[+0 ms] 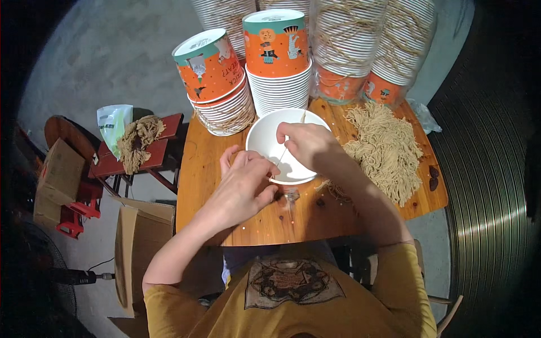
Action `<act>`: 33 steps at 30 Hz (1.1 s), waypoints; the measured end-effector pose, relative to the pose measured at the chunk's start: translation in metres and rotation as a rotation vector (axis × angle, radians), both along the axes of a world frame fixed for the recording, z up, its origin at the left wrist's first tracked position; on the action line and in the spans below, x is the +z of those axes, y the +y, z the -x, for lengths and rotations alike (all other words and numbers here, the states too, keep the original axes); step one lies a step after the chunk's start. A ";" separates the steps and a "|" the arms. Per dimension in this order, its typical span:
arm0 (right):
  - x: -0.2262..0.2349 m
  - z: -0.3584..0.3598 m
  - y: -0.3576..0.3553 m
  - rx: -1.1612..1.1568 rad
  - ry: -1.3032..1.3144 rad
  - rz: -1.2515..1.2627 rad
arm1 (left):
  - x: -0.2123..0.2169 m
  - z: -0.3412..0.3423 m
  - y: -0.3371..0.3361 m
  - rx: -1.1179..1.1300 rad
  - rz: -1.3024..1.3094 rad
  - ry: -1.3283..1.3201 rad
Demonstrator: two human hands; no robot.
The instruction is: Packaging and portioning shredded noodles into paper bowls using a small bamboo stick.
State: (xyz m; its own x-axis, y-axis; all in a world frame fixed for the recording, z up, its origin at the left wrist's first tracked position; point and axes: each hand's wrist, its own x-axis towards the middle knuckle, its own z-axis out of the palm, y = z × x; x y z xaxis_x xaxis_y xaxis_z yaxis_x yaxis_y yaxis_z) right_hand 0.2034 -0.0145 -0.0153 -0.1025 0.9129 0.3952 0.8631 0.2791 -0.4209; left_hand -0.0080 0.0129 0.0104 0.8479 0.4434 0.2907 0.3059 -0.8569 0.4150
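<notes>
- The desk (236, 225) is varnished orange-brown wood, smooth with a slight sheen.
- The white bowl (265, 132) looks like smooth matt paper.
- The stacked cups (276, 50) are printed paper, faintly glossy.
- The string bundle (386, 149) is rough, fibrous tan twine.
- The cardboard box (138, 248) is matt brown.

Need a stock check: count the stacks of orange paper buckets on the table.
4 at least: front-left stack, tilted; centre stack; two wrapped stacks at back right. More striped stacks behind are cut off at the top edge.

Wooden table (248, 225) (cups (280, 84), bowl (265, 138), cords (386, 149))
</notes>
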 end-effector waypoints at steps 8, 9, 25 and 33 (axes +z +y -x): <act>-0.002 0.002 0.007 -0.045 -0.048 0.019 | -0.014 0.002 0.004 -0.121 -0.149 -0.077; -0.005 0.002 0.007 -0.005 -0.052 -0.044 | -0.013 0.002 0.003 -0.123 -0.149 -0.079; 0.040 -0.024 0.007 -0.004 0.256 0.112 | -0.015 0.014 0.005 -0.093 -0.076 -0.093; 0.032 -0.053 -0.036 -0.062 0.501 -0.083 | -0.007 0.036 0.018 -0.040 -0.150 -0.126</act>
